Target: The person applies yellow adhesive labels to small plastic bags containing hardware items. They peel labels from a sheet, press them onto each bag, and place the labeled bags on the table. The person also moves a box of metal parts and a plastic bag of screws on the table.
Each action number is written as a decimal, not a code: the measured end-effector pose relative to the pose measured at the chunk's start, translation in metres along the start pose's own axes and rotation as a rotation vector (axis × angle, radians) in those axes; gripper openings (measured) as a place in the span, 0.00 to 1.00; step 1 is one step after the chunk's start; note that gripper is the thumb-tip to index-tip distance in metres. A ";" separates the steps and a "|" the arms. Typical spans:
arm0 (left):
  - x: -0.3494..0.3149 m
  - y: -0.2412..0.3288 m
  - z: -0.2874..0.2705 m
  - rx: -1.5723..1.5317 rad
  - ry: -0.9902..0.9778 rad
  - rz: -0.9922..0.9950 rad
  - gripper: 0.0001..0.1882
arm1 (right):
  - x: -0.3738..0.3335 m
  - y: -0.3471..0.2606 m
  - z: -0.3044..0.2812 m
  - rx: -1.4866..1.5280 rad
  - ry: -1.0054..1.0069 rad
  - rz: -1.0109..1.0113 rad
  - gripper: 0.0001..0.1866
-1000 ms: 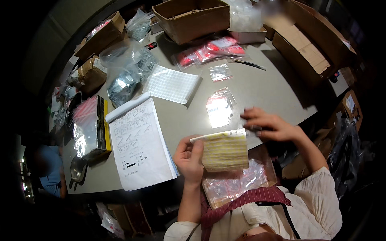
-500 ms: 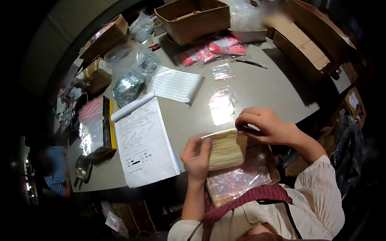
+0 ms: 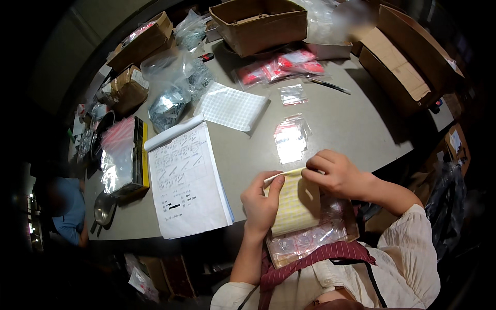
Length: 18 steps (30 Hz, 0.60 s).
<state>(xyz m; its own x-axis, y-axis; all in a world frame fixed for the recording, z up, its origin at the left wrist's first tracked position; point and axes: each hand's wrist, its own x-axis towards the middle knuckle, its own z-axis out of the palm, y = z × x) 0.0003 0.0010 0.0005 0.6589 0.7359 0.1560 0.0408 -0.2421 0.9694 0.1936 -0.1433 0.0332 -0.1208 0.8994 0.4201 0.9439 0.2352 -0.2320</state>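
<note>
A yellow sheet of stickers (image 3: 294, 204) with a grid pattern is held up in front of me, its top edge curled over. My left hand (image 3: 262, 201) grips its left side, thumb on the face and fingers behind. With bent fingers, my right hand (image 3: 333, 174) pinches the upper right corner; the fingertips partly hide what lies between them. Below the sheet, a shallow box (image 3: 353, 222) at my lap holds clear plastic packets (image 3: 310, 240) with small round marks. Just beyond my hands, several small clear zip bags (image 3: 291, 138) lie overlapped on the table.
A handwritten notepad (image 3: 181, 175) lies left, beside a box of zip bags (image 3: 121, 160) and a metal scoop (image 3: 104, 209). Farther off are a white sticker sheet (image 3: 232, 106), bags of metal parts (image 3: 168, 106), red packets (image 3: 281, 67), a pen (image 3: 330, 86) and cardboard boxes (image 3: 258, 28).
The yellow sheet has tilted, its grid now facing me more plainly and its lower edge hanging lower left. Both hands have shifted slightly, keeping their hold. The view has turned a little.
</note>
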 end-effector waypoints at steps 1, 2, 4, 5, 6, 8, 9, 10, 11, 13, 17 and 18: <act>0.001 -0.002 0.001 0.004 0.021 -0.029 0.10 | -0.001 0.003 -0.004 0.025 -0.012 -0.016 0.26; 0.003 -0.002 0.001 0.008 0.028 -0.022 0.10 | 0.001 0.005 -0.009 0.051 -0.025 -0.032 0.26; 0.005 -0.003 0.002 0.019 0.034 -0.011 0.10 | 0.018 0.024 -0.023 0.353 0.054 0.164 0.16; 0.005 -0.003 0.003 0.015 0.029 -0.015 0.10 | 0.031 0.034 -0.026 0.446 0.077 0.339 0.11; 0.005 -0.002 0.002 0.008 0.024 -0.015 0.10 | 0.044 0.049 -0.030 0.400 -0.013 0.433 0.12; 0.006 0.000 0.001 0.005 0.030 0.005 0.10 | 0.062 0.084 -0.025 0.401 -0.137 0.530 0.16; 0.006 0.000 0.001 0.009 0.037 0.023 0.10 | 0.068 0.101 -0.017 0.389 -0.182 0.529 0.16; 0.005 0.000 0.000 0.017 0.052 0.037 0.10 | 0.075 0.113 -0.009 0.382 -0.232 0.522 0.16; 0.006 -0.001 0.000 0.001 0.048 0.030 0.10 | 0.078 0.120 -0.004 0.361 -0.222 0.536 0.16; 0.006 -0.003 0.002 -0.036 0.038 0.016 0.10 | 0.080 0.130 0.003 0.316 -0.204 0.567 0.16; 0.004 0.002 0.001 -0.013 0.025 -0.029 0.10 | 0.077 0.144 0.009 0.445 -0.194 0.670 0.16; 0.003 0.003 0.000 -0.008 0.019 -0.049 0.10 | 0.079 0.143 0.009 0.471 -0.196 0.676 0.16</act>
<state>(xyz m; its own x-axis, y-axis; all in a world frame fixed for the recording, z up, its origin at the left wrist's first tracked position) 0.0026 0.0029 0.0045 0.6421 0.7583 0.1122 0.0661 -0.2007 0.9774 0.3161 -0.0358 0.0255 0.3312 0.9393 -0.0897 0.6108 -0.2859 -0.7384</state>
